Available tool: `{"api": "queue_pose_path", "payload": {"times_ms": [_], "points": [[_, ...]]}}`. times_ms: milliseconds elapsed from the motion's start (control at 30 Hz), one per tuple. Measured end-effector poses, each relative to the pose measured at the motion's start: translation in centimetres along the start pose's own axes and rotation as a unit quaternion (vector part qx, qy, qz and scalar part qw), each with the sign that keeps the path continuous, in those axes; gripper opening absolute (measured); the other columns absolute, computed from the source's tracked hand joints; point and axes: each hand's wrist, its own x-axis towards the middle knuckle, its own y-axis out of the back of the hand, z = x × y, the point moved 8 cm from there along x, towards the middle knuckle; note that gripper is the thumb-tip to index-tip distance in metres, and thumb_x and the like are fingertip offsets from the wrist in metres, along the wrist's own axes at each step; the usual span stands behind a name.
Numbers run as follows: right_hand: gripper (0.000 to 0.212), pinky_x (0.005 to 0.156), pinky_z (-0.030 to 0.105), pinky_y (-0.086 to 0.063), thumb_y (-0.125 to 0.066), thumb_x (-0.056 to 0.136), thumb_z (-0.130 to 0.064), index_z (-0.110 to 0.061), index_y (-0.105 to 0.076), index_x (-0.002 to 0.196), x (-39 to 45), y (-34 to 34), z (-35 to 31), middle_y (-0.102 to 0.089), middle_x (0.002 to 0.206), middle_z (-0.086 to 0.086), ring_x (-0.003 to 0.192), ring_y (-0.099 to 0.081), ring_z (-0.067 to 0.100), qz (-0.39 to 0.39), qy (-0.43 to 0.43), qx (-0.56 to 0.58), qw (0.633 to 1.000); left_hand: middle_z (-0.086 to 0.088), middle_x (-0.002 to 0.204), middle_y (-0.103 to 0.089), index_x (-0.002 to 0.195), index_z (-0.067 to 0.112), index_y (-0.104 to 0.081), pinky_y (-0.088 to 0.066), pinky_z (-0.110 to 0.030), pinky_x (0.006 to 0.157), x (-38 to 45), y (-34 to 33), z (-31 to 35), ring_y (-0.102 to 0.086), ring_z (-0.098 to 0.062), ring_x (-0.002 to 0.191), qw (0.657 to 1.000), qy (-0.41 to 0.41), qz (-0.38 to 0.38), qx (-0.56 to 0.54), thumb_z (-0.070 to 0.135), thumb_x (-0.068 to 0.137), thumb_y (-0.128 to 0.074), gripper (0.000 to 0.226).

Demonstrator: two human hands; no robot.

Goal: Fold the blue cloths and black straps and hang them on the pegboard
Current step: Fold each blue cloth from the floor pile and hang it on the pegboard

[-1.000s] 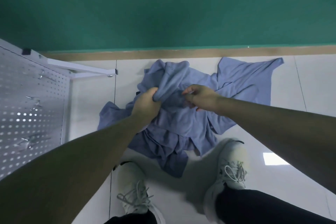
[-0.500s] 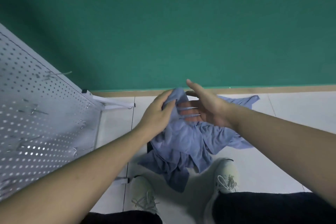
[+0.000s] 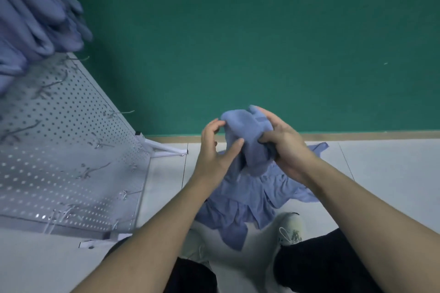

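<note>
Grip, right: right hand (image 3: pixel 287 147) has its fingers curled round a bunched fold of the cloth (image 3: pixel 250 143), thumb pressed into the fabric — a firm hold.
Grip, left: left hand (image 3: pixel 214 150) is loosely spread, fingertips touching the top of the bundle and thumb laid against its front; nothing is closed inside it.
Cloth: raised in front of the person, above the floor, between both hands; the upper part is a rounded wad, the rest hangs down in soft pleats.
Look: pale blue-grey, matte, thin woven fabric with seams and stitched edges; creased all over.
Pile (image 3: pixel 250 202): more of the same blue fabric lies rumpled on the floor under the hands, between the two shoes; whether it is one piece with the held cloth cannot be told.
Hung cloths (image 3: pixel 31 14): blue folds hang at the top left over the pegboard — blurred.
Pegboard (image 3: pixel 59 150): white perforated metal sheet, tilted in view, with thin wire hooks (image 3: pixel 95 169) sticking out; white frame foot on the floor.
Writing: none readable.
Floor (image 3: pixel 381 173): pale smooth tiles with thin joints.
Wall (image 3: pixel 262 43): flat green, tan skirting strip along its base.
Shoe (image 3: pixel 290 228): white, laced; dark trousers below.
</note>
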Motion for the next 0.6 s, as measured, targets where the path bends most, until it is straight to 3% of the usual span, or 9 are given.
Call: {"api": "queue_pose_path", "payload": {"times_ms": [67,100,200,267,333,433,533,600], "points": [[0.069,0.081,0.028,-0.051,-0.039,0.084,0.018,-0.025,-0.061,0.133,-1.6,-1.3,-0.5,-0.072,0.120,0.000,0.096,-0.067,0.016,-0.060,0.014,-0.061,0.996,0.014,0.138,-0.052,0.138,0.035,-0.042,-0.047,-0.014,0.094,-0.6,-0.4,-0.2,-0.050,0.006,0.125,0.992,0.091,-0.005,-0.092,0.051,0.081,-0.072,0.067],[0.069,0.080,0.027,-0.051,-0.038,0.084,0.019,-0.026,-0.063,0.131,-2.2,-1.9,-0.5,-0.072,0.118,0.001,0.094,-0.066,0.015,-0.080,0.018,-0.090,0.993,0.011,0.132,-0.060,0.136,0.031,-0.047,-0.051,-0.016,0.089,-1.0,-0.7,-0.5,-0.058,-0.002,0.120,0.984,0.125,-0.011,-0.124,0.048,0.084,-0.071,0.060],[0.067,0.077,0.022,-0.047,-0.037,0.084,0.019,-0.028,-0.069,0.120,-2.9,-2.4,-0.4,-0.072,0.116,-0.004,0.092,-0.060,0.010,-0.092,0.036,-0.188,0.977,0.000,0.108,-0.076,0.110,0.026,-0.072,-0.055,-0.037,0.093,-1.9,-0.8,-1.4,-0.070,-0.019,0.107,0.973,0.179,-0.013,-0.144,0.049,0.083,-0.071,0.035],[0.062,0.082,0.021,-0.047,-0.039,0.084,0.018,-0.027,-0.070,0.114,-3.0,-2.1,-0.3,-0.073,0.114,-0.006,0.095,-0.061,0.008,-0.082,0.040,-0.211,0.973,-0.004,0.102,-0.077,0.101,0.019,-0.072,-0.053,-0.038,0.090,-2.1,-0.3,-1.4,-0.071,-0.019,0.100,0.973,0.174,0.007,-0.151,0.041,0.084,-0.074,0.028],[0.046,0.083,0.023,-0.048,-0.045,0.085,0.010,-0.023,-0.069,0.105,-2.9,-1.6,0.2,-0.072,0.107,-0.001,0.094,-0.063,0.009,-0.071,0.022,-0.164,0.984,-0.005,0.097,-0.076,0.100,0.014,-0.067,-0.053,-0.030,0.082,-2.0,0.0,-1.1,-0.070,-0.014,0.092,0.969,0.160,0.019,-0.186,0.030,0.090,-0.074,0.019],[0.014,0.072,0.028,-0.047,-0.060,0.082,-0.024,-0.021,-0.061,0.095,-2.3,-1.0,1.4,-0.066,0.094,-0.002,0.078,-0.060,0.016,-0.031,-0.059,-0.014,0.998,-0.006,0.093,-0.074,0.100,0.011,-0.061,-0.056,-0.024,0.073,-2.1,0.0,-0.5,-0.071,-0.013,0.084,0.954,0.155,0.030,-0.256,0.016,0.096,-0.066,0.009],[0.043,0.086,0.036,-0.054,-0.065,0.089,-0.053,-0.019,-0.061,0.115,-2.0,-1.0,3.1,-0.073,0.102,-0.001,0.091,-0.070,0.020,-0.033,-0.128,0.006,0.991,-0.006,0.089,-0.074,0.097,0.011,-0.058,-0.057,-0.025,0.071,-2.1,-0.2,-0.2,-0.070,-0.015,0.081,0.953,0.152,0.032,-0.259,0.011,0.096,-0.065,0.007],[0.055,0.095,0.038,-0.055,-0.073,0.085,-0.049,-0.011,-0.062,0.122,-2.2,-1.6,3.4,-0.075,0.111,0.008,0.105,-0.071,0.023,-0.059,-0.131,-0.032,0.989,-0.008,0.088,-0.071,0.091,0.013,-0.056,-0.056,-0.029,0.073,-2.2,-0.3,-0.3,-0.068,-0.018,0.082,0.959,0.157,0.029,-0.236,0.009,0.093,-0.068,0.013]]}}
